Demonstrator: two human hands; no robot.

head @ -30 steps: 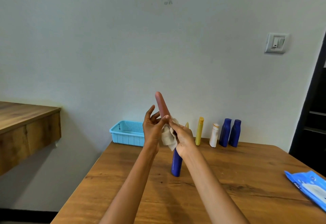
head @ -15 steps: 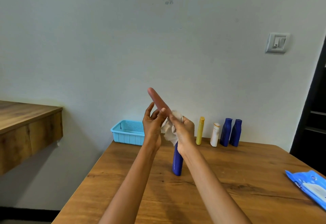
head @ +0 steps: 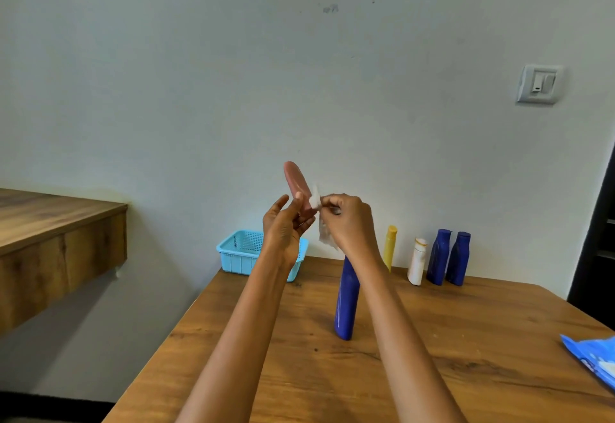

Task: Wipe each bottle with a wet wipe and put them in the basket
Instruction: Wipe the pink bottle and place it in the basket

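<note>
You hold the pink bottle [head: 297,183] up in the air with your left hand [head: 283,229], its fingers [head: 297,199] curled round the lower end so the rounded top tilts up and away to the left of them. Your right hand [head: 349,219] pinches the wet wipe [head: 316,201] between thumb and fingers, pressed against the bottle's right side just beside your left fingertips; the loose tail of the wipe hangs below your right fingers.

The bottle looks like light, stiff plastic, smooth and likely slick once damp, so keep your left grip low on the body and let the wipe travel the free length above your fingers. The wipe is soft and limp; bunch it so it does not slip out of the pinch.

Below your right wrist a tall blue bottle [head: 346,303] stands on the tabletop [head: 299,372], easy to knock over when you lower your arms. Farther beyond your fingers stand a yellow bottle [head: 390,246], a white bottle [head: 417,261] and two dark blue bottles [head: 447,256], and the blue basket [head: 239,253] sits behind your left hand; whether it holds anything, you cannot tell.
</note>
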